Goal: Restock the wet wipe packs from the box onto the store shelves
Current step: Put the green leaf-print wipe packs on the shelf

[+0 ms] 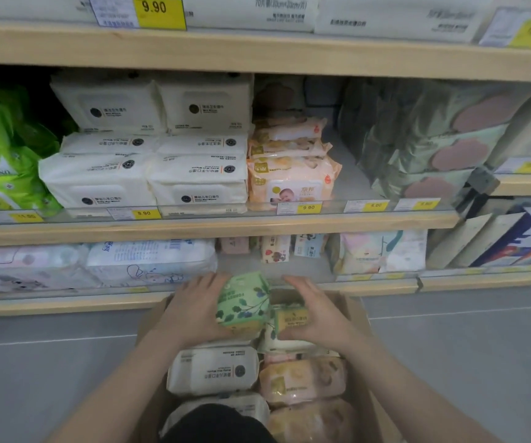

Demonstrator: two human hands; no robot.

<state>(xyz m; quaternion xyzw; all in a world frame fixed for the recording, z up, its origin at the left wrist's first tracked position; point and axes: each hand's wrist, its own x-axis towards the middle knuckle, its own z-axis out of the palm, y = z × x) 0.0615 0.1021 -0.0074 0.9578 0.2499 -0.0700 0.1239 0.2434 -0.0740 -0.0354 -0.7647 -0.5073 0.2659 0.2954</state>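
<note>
Over box (358, 318), two hands (193, 310) (313, 314) grip two green packs (243, 302) (289, 319).

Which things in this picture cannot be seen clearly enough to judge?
All in the head view:
- Left hand palm and fingertips: hidden behind the green pack it grips.
- Yellow pack under the right hand: mostly covered by that hand.
- Bottom of the cardboard box: hidden by packs and a dark shape at the frame's lower edge.
- Right-side price tags: too blurred to read.
- Top-shelf packs: cut off by the upper edge.
</note>
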